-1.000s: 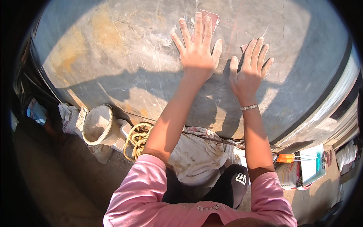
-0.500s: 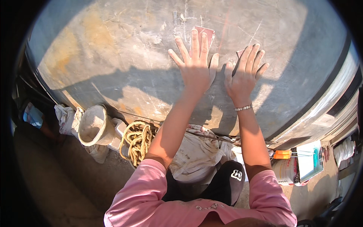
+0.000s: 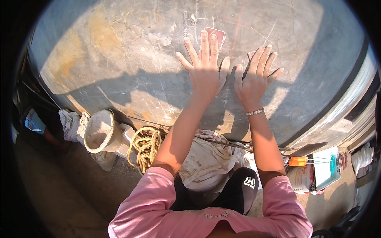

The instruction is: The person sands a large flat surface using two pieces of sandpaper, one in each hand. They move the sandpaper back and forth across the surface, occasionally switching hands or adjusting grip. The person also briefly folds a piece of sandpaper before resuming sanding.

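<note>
while your left hand (image 3: 205, 73) lies flat over the grey surface (image 3: 143, 51), its fingers spread, the red sheet (image 3: 219, 36) sits beneath them, visible length running roughly along the fingers and far end showing past the middle tips. your right hand (image 3: 254, 79), thumb and little finger splayed, other fingers close together, covers a second red piece (image 3: 251, 54); only its left corner shows.

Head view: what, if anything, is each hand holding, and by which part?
Nothing is gripped: the left hand lies flat over a reddish sheet, its far edge showing, the right hand over a reddish piece, only a corner showing.
</note>
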Motion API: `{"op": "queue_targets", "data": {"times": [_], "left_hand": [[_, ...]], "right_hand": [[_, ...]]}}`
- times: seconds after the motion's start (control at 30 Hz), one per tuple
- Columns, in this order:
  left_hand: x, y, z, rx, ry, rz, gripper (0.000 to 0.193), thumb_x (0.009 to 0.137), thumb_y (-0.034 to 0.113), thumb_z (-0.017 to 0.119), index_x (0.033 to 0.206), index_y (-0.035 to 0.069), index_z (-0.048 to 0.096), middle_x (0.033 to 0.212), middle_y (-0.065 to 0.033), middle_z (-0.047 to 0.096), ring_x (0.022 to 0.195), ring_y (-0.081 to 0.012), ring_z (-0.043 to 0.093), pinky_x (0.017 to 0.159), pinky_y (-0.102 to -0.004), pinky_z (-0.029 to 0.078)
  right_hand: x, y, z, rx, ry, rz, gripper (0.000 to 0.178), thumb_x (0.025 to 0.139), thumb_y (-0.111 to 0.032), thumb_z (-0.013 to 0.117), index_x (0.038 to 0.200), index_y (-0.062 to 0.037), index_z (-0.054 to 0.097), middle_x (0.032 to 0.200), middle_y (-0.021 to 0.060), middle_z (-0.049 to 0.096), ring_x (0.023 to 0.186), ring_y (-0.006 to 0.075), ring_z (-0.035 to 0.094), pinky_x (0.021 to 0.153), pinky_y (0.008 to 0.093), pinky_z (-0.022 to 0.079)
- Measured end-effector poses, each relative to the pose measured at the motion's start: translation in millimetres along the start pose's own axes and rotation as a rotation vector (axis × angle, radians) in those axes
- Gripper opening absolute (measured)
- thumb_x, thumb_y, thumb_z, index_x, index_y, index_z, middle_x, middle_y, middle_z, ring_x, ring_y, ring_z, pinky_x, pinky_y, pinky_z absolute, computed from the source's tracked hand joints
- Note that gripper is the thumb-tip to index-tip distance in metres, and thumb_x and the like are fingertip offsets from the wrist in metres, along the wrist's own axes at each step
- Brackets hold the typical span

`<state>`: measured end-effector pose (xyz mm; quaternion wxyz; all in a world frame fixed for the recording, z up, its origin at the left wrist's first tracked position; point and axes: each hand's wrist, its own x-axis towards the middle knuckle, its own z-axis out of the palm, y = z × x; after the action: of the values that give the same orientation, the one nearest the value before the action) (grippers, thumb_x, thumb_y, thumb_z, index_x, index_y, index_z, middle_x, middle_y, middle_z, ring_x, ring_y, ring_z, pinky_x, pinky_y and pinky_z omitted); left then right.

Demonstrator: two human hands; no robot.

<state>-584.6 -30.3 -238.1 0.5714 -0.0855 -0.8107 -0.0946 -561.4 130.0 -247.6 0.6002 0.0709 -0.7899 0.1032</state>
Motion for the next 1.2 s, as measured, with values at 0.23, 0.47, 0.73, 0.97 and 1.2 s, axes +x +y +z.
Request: {"op": "queue_targets", "data": {"times": [0.23, 0.47, 0.73, 0.97, 1.2], "left_hand": [[-100, -10, -10, -0.068, -0.120, 0.060, 0.083, 0.100, 0.053, 0.062, 0.167, 0.013, 0.036, 0.175, -0.0138, 0.028, 0.157, -0.0606, 0.014, 0.113, -0.0880, 0.006], [-31, -1, -3, -0.053, -0.054, 0.026, 0.083, 0.101, 0.049, 0.059, 0.167, 0.004, 0.034, 0.175, -0.0215, 0.024, 0.156, -0.0640, 0.012, 0.116, -0.0845, 0.006], [-79, 4, -14, -0.067, -0.072, 0.033, 0.086, 0.100, 0.050, 0.060, 0.168, 0.005, 0.032, 0.177, -0.0184, 0.021, 0.155, -0.0651, 0.012, 0.116, -0.0841, 0.004], [-3, 13, -9, -0.143, 0.091, 0.047, 0.086, 0.099, 0.053, 0.063, 0.168, 0.012, 0.034, 0.177, -0.0127, 0.026, 0.156, -0.0633, 0.014, 0.112, -0.0874, 0.010], [-54, 7, -12, -0.069, -0.134, 0.042, 0.086, 0.100, 0.051, 0.060, 0.168, 0.007, 0.032, 0.175, -0.0210, 0.025, 0.156, -0.0642, 0.010, 0.115, -0.0849, 0.006]], "right_hand": [[-49, -11, -10, -0.010, -0.085, -0.033, 0.084, 0.100, -0.046, 0.055, 0.161, 0.0091, 0.036, 0.171, 0.0303, 0.029, 0.162, 0.0476, 0.018, 0.124, 0.0711, -0.005], [11, -5, 2, -0.115, -0.008, 0.010, 0.079, 0.095, -0.048, 0.060, 0.150, 0.0082, 0.053, 0.165, 0.0295, 0.041, 0.157, 0.0475, 0.032, 0.123, 0.0762, 0.001], [-55, -9, -9, -0.020, -0.069, -0.011, 0.085, 0.100, -0.043, 0.057, 0.161, 0.0107, 0.034, 0.170, 0.0325, 0.029, 0.161, 0.0461, 0.022, 0.125, 0.0703, -0.004], [-11, -4, -2, -0.054, -0.044, 0.010, 0.080, 0.102, -0.039, 0.055, 0.162, 0.0096, 0.033, 0.170, 0.0314, 0.030, 0.162, 0.0460, 0.020, 0.126, 0.0695, -0.003], [-21, -4, -15, -0.006, 0.028, -0.013, 0.078, 0.097, -0.043, 0.059, 0.155, 0.0084, 0.048, 0.168, 0.0288, 0.036, 0.158, 0.0464, 0.029, 0.125, 0.0724, 0.001]]}}
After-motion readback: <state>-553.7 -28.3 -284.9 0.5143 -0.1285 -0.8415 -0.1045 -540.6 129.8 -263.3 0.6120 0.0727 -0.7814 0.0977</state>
